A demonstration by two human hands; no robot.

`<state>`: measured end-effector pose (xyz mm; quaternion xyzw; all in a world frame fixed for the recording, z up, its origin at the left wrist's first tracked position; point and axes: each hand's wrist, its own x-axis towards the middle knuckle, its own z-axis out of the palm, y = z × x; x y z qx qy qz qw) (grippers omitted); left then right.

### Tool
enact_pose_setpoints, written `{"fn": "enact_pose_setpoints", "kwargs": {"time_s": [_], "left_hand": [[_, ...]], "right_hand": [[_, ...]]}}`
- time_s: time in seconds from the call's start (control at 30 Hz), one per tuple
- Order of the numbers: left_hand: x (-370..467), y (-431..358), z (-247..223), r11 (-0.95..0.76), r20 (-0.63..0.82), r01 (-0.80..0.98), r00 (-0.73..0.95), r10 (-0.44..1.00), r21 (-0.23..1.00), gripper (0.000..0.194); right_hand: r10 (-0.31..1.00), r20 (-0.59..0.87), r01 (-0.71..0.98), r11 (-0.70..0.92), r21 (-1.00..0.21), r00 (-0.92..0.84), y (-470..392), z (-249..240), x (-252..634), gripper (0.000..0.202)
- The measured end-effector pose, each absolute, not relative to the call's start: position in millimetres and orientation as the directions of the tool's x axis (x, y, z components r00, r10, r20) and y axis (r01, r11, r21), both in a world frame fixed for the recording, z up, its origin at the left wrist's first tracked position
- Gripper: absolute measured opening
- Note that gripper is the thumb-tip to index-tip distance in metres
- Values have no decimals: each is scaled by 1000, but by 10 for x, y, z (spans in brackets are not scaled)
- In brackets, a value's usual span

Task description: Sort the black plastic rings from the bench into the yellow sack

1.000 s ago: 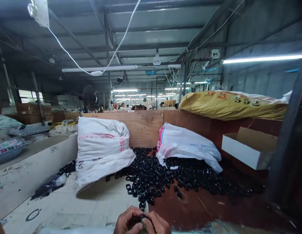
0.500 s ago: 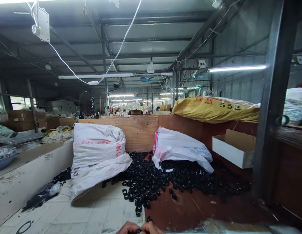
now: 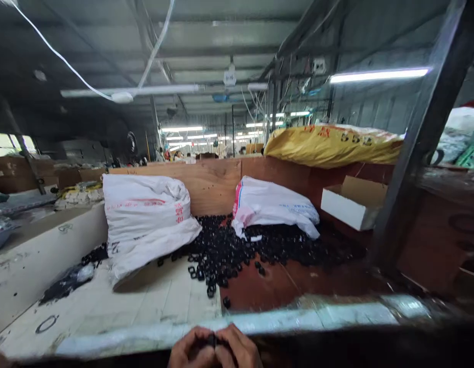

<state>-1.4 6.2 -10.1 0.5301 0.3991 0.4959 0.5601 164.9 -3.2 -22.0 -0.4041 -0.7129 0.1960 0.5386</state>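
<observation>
At the bottom middle of the head view, my left hand [image 3: 188,348] and my right hand [image 3: 237,347] meet, fingers bent and closed. Between their fingertips is a small black plastic piece [image 3: 211,340], mostly hidden by the fingers. Both hands are at the near edge of the worktable, just in front of its clear-taped rim [image 3: 267,321]. Beyond them lies a spread heap of small black ring-shaped pieces [image 3: 221,250]. One loose black ring [image 3: 226,302] sits nearest to the hands.
A white woven sack [image 3: 148,220] stands left of the heap, and another white sack [image 3: 275,207] lies on its back part. An open cardboard box [image 3: 346,209] is at the right, beside a dark metal post [image 3: 409,153]. A yellow sack [image 3: 332,147] rests on the back board.
The view has tipped down and turned slightly, so the table's near edge and more of my hands show. Both hands stay together on the small black piece.
</observation>
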Motion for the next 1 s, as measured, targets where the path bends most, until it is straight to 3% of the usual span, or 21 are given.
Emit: {"fn": "enact_pose_setpoints", "kwargs": {"time_s": [0.07, 0.17, 0.23, 0.37, 0.47, 0.53, 0.6, 0.67, 0.73, 0.8, 0.93, 1.0], "left_hand": [[-1, -199, -14, -69, 79, -87, 119, 990, 994, 36], [-9, -355, 11, -260, 238, 126, 165, 957, 957, 24], [-44, -381, -57, -446, 382, 283, 252, 889, 849, 19], [-165, -405, -200, -751, 555, 377, 511, 657, 542, 39], [-218, -396, -202, -814, 532, 336, 627, 569, 474, 43], [-191, -383, -154, -716, 473, 328, 573, 669, 616, 33], [-119, -376, -95, -489, 342, 280, 440, 830, 826, 19], [-30, -384, -54, -239, 173, 168, 331, 928, 956, 18], [40, -416, -53, -109, 84, 74, 276, 957, 991, 23], [64, -477, -99, -134, 109, 99, 230, 967, 986, 23], [-1, -556, -292, -334, 286, 261, 205, 936, 906, 25], [-40, -414, -383, -262, 217, 250, 194, 957, 932, 24]], "right_hand": [[818, 551, 271, 575, -772, -165, -217, -52, 1681, 23], [978, 182, 109, 193, -975, -105, -373, 79, 1675, 22], [995, -46, -70, -53, -996, -92, -430, 65, 1641, 30], [882, -409, -368, -470, -802, -236, -484, -63, 1606, 38], [761, -537, -355, -646, -676, -363, -494, -115, 1645, 32], [844, -444, -282, -524, -804, -301, -511, -108, 1683, 31], [964, -201, -122, -224, -967, -177, -533, -88, 1717, 28], [990, 56, 60, 63, -996, -126, -548, -79, 1741, 24], [969, 215, 156, 232, -960, -122, -558, -99, 1748, 24], [959, 269, 191, 282, -940, -93, -571, -151, 1731, 27], [996, 67, 193, 77, -978, -58, -552, -337, 1663, 36], [980, 194, 276, 200, -940, -50, -402, -436, 1643, 40]]}}
